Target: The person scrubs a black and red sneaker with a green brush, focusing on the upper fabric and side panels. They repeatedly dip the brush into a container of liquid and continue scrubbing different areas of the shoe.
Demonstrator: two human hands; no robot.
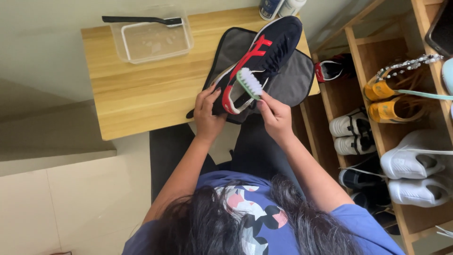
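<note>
We see the left hand (207, 113) clamped around the heel end of a dark navy sneaker (264, 52) with red stripes, fingers wrapped on its side, thumb on top. The sneaker lies tilted, toe pointing away toward the far edge of the table, heel lifted toward us, resting over a grey cloth mat (292, 78) with dark trim. The right hand (275, 115) pinches the handle of a brush (249, 82) with a green back and white bristles; fingers pressed together around it. The brush sits at the sneaker's heel opening, bristles facing up and left, touching or just beside the collar; we cannot tell which.

The mat lies on a light wooden table (137, 94), hanging off its right near corner. At the table's far left stands a clear plastic tub (153, 40) with a black-handled brush (139, 20) laid across its rim. Two bottles (281, 7) stand at the far edge, cropped. To the right, a wooden shoe rack (358, 61) holds white sneakers (415, 160), yellow sandals (387, 99) and other pairs.
</note>
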